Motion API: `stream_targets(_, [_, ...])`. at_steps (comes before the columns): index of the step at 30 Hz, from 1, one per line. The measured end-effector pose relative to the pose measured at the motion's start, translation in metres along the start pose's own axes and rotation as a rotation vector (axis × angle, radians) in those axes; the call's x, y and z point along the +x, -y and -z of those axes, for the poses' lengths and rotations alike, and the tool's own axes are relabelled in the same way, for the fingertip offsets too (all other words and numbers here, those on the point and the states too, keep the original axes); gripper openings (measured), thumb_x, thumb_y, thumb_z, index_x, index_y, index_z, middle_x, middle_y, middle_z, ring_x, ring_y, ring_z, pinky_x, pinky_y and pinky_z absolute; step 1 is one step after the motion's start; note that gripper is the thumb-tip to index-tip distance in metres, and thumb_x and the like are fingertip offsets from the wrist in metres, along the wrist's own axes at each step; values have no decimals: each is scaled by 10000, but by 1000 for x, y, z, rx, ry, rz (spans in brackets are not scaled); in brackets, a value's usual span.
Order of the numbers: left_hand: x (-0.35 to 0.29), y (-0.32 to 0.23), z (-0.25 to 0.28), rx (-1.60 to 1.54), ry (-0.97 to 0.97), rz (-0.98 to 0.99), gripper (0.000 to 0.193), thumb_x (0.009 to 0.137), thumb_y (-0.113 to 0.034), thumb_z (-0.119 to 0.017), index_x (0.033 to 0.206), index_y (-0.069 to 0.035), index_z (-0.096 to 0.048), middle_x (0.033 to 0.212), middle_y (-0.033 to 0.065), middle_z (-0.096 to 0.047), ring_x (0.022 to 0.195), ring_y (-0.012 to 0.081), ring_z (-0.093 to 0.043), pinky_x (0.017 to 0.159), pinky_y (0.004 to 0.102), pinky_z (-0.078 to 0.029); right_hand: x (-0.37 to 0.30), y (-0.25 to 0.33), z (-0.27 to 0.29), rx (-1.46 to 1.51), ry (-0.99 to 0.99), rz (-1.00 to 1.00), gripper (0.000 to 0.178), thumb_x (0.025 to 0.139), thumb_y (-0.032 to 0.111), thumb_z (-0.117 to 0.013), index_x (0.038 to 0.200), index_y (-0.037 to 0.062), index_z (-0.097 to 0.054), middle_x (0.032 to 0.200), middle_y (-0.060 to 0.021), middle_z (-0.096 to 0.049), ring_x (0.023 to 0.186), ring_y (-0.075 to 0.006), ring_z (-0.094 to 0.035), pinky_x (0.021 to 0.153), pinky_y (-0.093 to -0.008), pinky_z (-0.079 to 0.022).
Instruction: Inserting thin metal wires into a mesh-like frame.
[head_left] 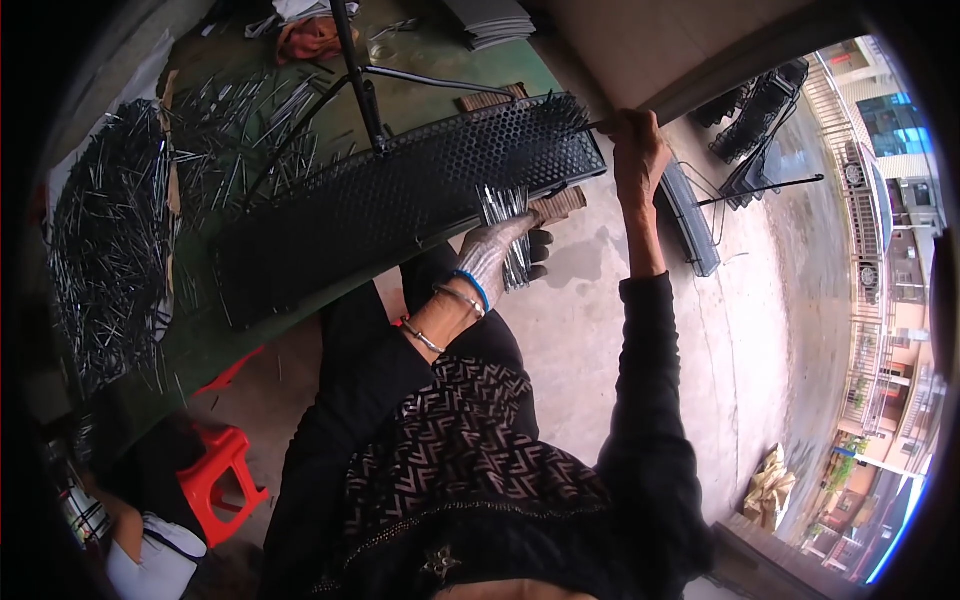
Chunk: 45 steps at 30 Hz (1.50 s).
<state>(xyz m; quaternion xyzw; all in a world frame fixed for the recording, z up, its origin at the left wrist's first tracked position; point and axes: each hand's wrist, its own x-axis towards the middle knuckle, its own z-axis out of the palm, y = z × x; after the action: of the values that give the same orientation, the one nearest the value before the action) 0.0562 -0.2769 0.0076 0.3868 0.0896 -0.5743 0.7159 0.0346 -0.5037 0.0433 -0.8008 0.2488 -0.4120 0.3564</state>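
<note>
A long black metal panel full of round holes (400,195) lies slantwise on the green table, its right end reaching past the table edge. Upright pins stand thickly at that right end. My left hand (483,258), in a pale glove with dark fingertips, is closed around a bundle of thin silvery metal pins (507,205) just below the panel's near edge. At the panel's right end my bare right hand (638,155) is closed in a pinch. Something thin and dark shows between its fingertips and the pins, too small to make out.
Loose metal pins (110,240) are heaped at the left and scattered over the green table (225,345). A black metal stand (365,90) rises behind the panel. A red stool (222,480) is at lower left, near another person's arm (125,525). More black racks (750,130) stand on the right.
</note>
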Motion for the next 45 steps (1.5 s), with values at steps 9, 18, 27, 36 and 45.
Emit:
stream_targets(9, [-7, -3, -6, 33, 13, -35, 223, 928, -233, -576, 1031, -39, -609, 864, 70, -678, 676, 135, -634, 568, 271, -546, 8, -12, -8, -30, 58, 39, 74, 885, 53, -544, 898, -3, -592, 779, -105, -691, 722, -179, -680, 648, -281, -513])
stream_targets(18, [-8, -7, -5, 28, -3, -24, 229, 912, -225, -602, 1024, -27, -626, 825, 70, -669, 669, 136, -635, 555, 255, -526, 22, -1, -1, -227, 231, 1, 119, 886, 116, -547, 916, 51, -642, 804, -114, -682, 723, -201, -668, 649, -319, -509])
stream_targets(27, [-15, -17, -14, 87, -6, -51, 257, 922, -250, -585, 1069, -41, -615, 851, 65, -672, 698, 137, -643, 574, 257, -520, 28, -13, -12, -592, 222, 299, 152, 853, 199, -569, 921, 204, -705, 887, -105, -612, 855, -298, -607, 700, -399, -487])
stream_targets(36, [-14, -13, -5, 56, 74, -92, 272, 929, -266, -570, 1080, -44, -610, 864, 72, -671, 723, 146, -652, 596, 264, -523, 28, -2, -3, -663, 373, 239, 182, 848, 269, -607, 985, 223, -716, 915, -120, -590, 870, -296, -594, 705, -390, -475])
stream_targets(45, [-11, -13, -3, 74, 60, -84, 270, 919, -273, -583, 1077, -57, -617, 867, 63, -670, 726, 142, -652, 597, 269, -526, -5, 28, 10, -129, 744, -165, 355, 906, 332, -618, 1057, 16, -678, 815, -119, -688, 726, -146, -626, 675, -287, -502])
